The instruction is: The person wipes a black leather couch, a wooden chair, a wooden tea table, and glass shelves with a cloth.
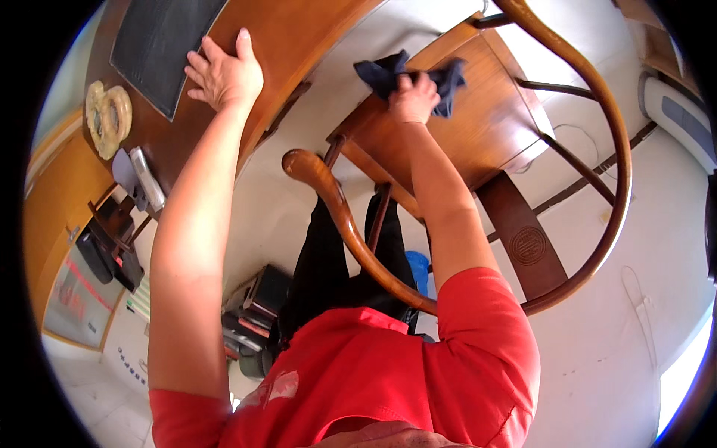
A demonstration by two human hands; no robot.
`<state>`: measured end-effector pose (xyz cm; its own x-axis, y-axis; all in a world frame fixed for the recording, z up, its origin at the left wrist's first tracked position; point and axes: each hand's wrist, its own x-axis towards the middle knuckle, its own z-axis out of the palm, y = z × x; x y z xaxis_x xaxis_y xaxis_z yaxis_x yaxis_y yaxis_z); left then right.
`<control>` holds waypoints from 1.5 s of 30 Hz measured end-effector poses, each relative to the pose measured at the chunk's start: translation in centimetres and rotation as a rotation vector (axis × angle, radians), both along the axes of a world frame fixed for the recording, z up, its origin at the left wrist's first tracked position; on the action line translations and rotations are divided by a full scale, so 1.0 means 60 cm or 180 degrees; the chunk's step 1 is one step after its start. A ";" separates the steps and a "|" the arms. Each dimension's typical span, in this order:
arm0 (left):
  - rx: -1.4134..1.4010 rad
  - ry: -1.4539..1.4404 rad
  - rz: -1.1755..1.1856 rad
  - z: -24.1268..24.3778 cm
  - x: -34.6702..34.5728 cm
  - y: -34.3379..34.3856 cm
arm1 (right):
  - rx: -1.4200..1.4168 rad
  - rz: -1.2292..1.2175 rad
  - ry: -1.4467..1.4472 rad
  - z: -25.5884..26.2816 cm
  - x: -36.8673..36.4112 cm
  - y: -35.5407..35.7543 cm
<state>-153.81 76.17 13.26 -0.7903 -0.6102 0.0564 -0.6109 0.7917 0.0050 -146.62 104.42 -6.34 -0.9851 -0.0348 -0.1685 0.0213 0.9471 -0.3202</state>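
At the upper left, my left hand (pixel 227 77) lies with fingers spread on a polished wooden desk (pixel 291 42), its fingertips at the edge of a dark desk pad (pixel 162 47). My right hand (pixel 415 98) presses a dark blue cloth (pixel 448 81) against the seat of a wooden armchair (pixel 476 117); hand and cloth look slightly blurred. The chair's curved armrest rail (pixel 619 129) loops around my right arm. Its back splat (pixel 524 241) bears a round carved emblem.
A pale carved ornament (pixel 103 120) stands on the desk, with a light slim object (pixel 147 178) beside it. Books (pixel 260 313) are stacked left of my legs. Something blue (pixel 417 269) sits behind the chair leg. A wall (pixel 610 313) runs along the right.
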 end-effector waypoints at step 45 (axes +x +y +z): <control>0.0192 -0.0815 0.0153 0.050 0.032 -0.030 | -0.1449 -0.3516 -0.0892 0.603 0.626 0.418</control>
<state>-151.86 74.39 16.25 -0.7441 -0.6435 -0.1793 -0.6352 0.7647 -0.1081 -109.05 129.51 29.84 -0.4544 0.6847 -0.5699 0.8629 0.1795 -0.4724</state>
